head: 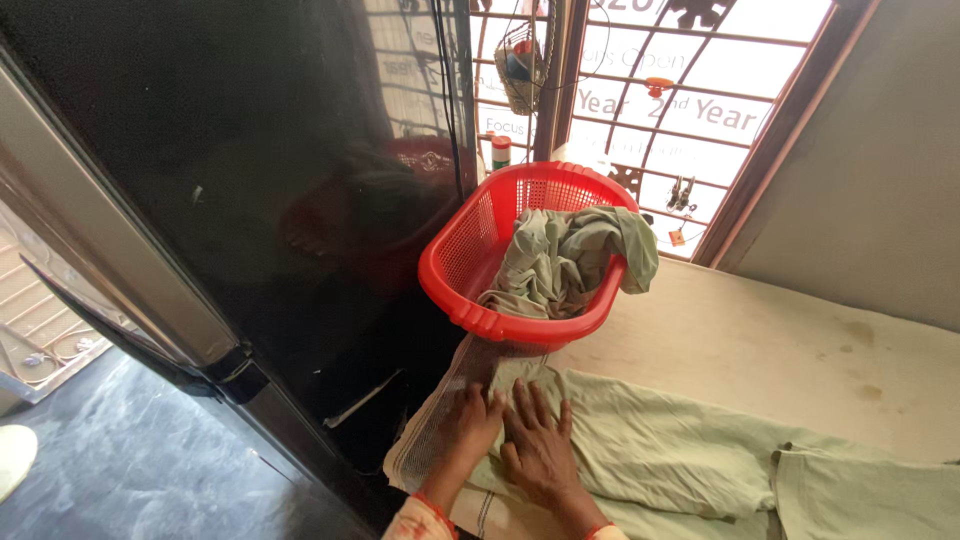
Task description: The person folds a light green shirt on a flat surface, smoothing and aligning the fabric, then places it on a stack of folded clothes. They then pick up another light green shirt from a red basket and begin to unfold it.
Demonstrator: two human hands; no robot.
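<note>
Both of my hands press flat on a pale green garment point(690, 450) spread over a cream mattress. My left hand point(468, 425) lies at the garment's near-left corner, partly on a cream mesh cloth point(440, 425) beneath it. Touching it on the right, my right hand point(540, 445) rests with fingers spread on the green fabric. Just beyond my fingers stands a red plastic laundry basket point(465, 255) holding a crumpled pale green cloth point(565, 260) that hangs over its right rim.
A tall glossy black cabinet point(250, 170) stands close on the left of the mattress point(800, 340). A barred window point(680, 90) lies behind the basket, with a small hanging basket and a bottle near it. Dark floor shows at lower left.
</note>
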